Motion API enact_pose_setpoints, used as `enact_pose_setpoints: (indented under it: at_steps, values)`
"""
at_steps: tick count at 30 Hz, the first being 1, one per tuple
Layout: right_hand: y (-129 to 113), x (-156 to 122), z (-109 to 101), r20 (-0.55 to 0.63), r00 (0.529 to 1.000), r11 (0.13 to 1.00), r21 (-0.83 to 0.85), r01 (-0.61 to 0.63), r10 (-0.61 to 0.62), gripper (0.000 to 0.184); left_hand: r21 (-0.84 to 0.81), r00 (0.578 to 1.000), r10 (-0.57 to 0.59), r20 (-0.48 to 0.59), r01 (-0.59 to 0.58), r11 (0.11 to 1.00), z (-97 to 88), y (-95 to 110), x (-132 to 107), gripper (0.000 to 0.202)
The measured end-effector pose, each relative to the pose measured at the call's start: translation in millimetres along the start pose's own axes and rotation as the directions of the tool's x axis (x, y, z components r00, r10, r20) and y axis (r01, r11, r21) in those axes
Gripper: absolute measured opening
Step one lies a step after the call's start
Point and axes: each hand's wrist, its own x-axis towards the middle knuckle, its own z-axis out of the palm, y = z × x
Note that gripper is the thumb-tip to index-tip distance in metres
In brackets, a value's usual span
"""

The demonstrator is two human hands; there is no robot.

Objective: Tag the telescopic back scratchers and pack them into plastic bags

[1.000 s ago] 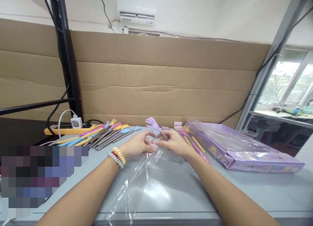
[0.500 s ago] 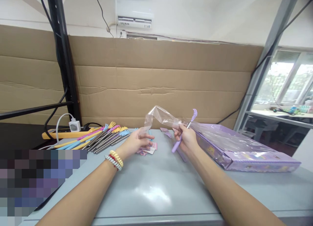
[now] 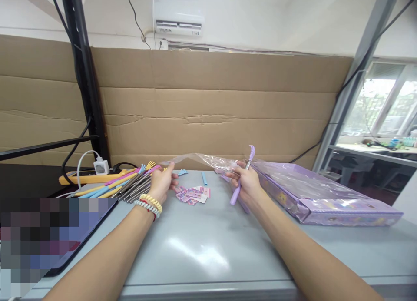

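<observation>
My right hand (image 3: 246,183) is closed around a purple back scratcher (image 3: 235,195) with a metal shaft, its claw end pointing up. The same fingers also hold one end of a clear plastic bag (image 3: 208,158). Stretched leftward, the bag reaches my left hand (image 3: 162,183), whose thumb and fingers pinch its other end. Between the hands, small pink and purple printed cards (image 3: 193,193) lie in a loose pile on the grey table (image 3: 195,244). A short light-blue stick (image 3: 204,178) rests just behind them.
Several back scratchers (image 3: 133,186) with coloured handles are heaped at the left, near a yellow power strip (image 3: 87,178) and white charger (image 3: 101,166). A purple box (image 3: 352,218) with clear film stands right. A cardboard panel (image 3: 224,105) closes the back; a blurred-screen tablet lies front left.
My left hand has moved left, pulling the plastic bag flatter and uncovering the cards and the blue stick. My right hand has barely moved and still holds the purple back scratcher.
</observation>
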Motion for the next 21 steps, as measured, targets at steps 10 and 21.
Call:
enact_pose_setpoints:
  at_steps: [10,21]
  values:
    - [10,-8,0,0.218,0.972,0.981,-0.192,-0.040,0.083,0.044,0.157,0.775,-0.188,0.603,0.115,0.981,14.3,-8,-16,0.048]
    - [7,-15,-1,0.445,0.891,0.994,-0.100,-0.047,0.087,0.046,0.020,0.840,0.054,0.539,-0.076,0.997,23.0,-16,-24,0.070]
